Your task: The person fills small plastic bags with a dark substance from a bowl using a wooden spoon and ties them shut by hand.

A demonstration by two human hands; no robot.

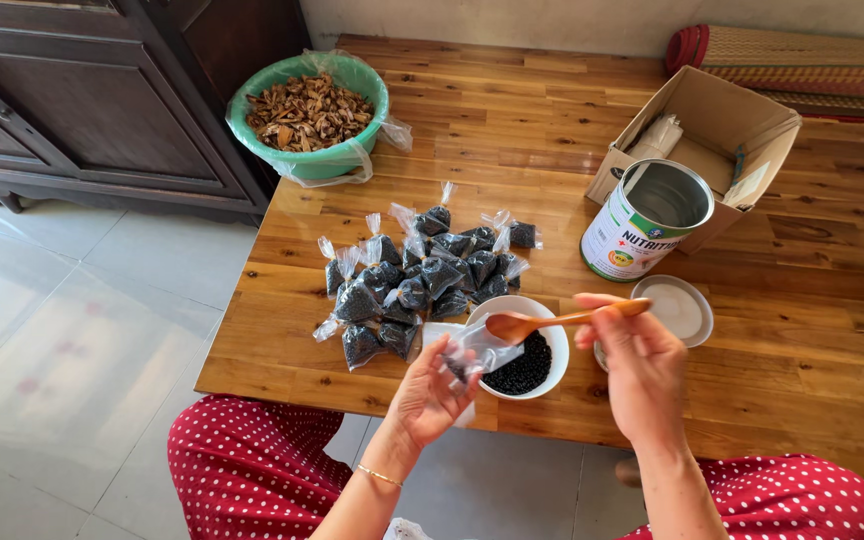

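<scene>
Wooden bench (752,330): spoon (552,322) tips into small clear bag (482,350) over bowl (527,350) of black seeds.
Left hand (430,392) grips the bag mouth, right hand (637,362) the spoon; keeping the bag over the bowl would catch spills.

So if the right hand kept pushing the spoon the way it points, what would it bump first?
The right hand aims the wooden spoon leftward; likely first it meets the clear plastic bag in the left hand, above the white bowl.

Low wooden table on a tiled floor, beside a dark cabinet.

The table (812,300) is of jointed light-brown planks. Pale glossy floor tiles (62,330) reflect daylight at left. A dark wooden cabinet (82,100) with panelled doors stands top left; a rolled woven mat (802,55) lies along the light wall (512,20).
</scene>
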